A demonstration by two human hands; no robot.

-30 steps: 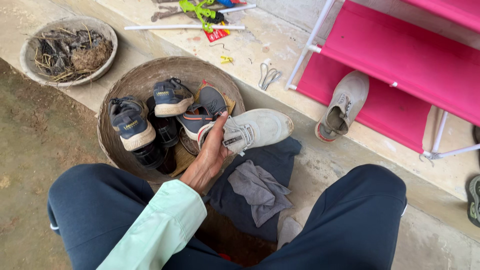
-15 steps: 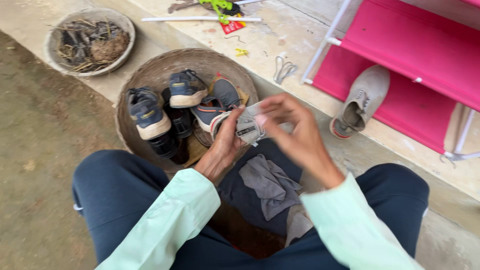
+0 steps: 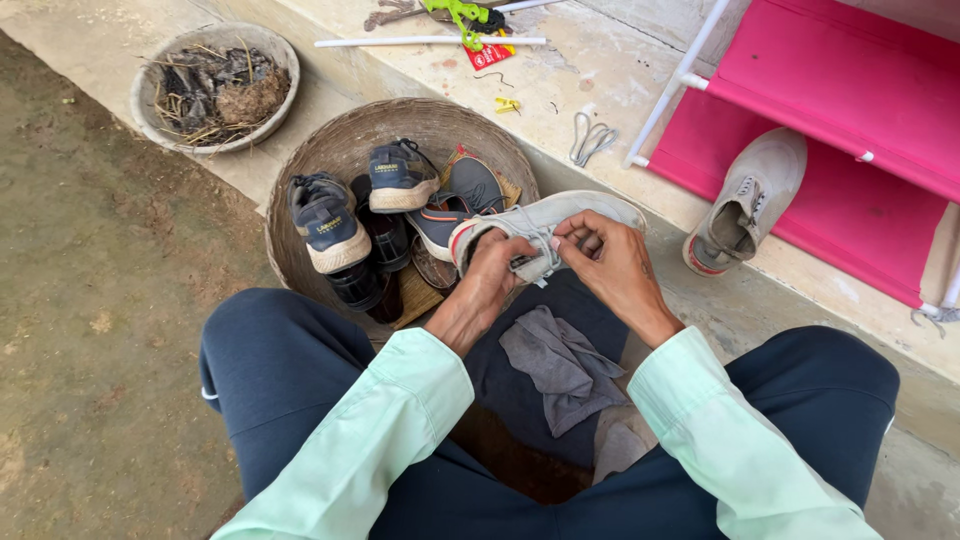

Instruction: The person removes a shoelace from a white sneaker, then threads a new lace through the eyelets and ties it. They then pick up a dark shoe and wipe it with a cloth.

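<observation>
A pale grey sneaker (image 3: 575,211) lies on its side between my knees, at the rim of a woven basket (image 3: 440,122). My left hand (image 3: 490,272) grips the sneaker near its tongue. My right hand (image 3: 612,262) pinches its laces and upper from the other side. Inside the basket lie two navy sneakers (image 3: 325,220) with cream soles, black shoes and a grey-orange shoe. A grey rag (image 3: 562,365) rests on dark cloth in my lap, just below both hands.
The matching grey sneaker (image 3: 745,205) lies on a pink shoe rack shelf (image 3: 850,90) at the right. A round bowl of dry debris (image 3: 215,85) sits at the upper left. White rods, a green tool and loose laces lie on the concrete step.
My right hand has come in and taken hold of the grey sneaker beside my left hand. The sneaker was drawn from the basket rim toward my lap, and the view shifted.
</observation>
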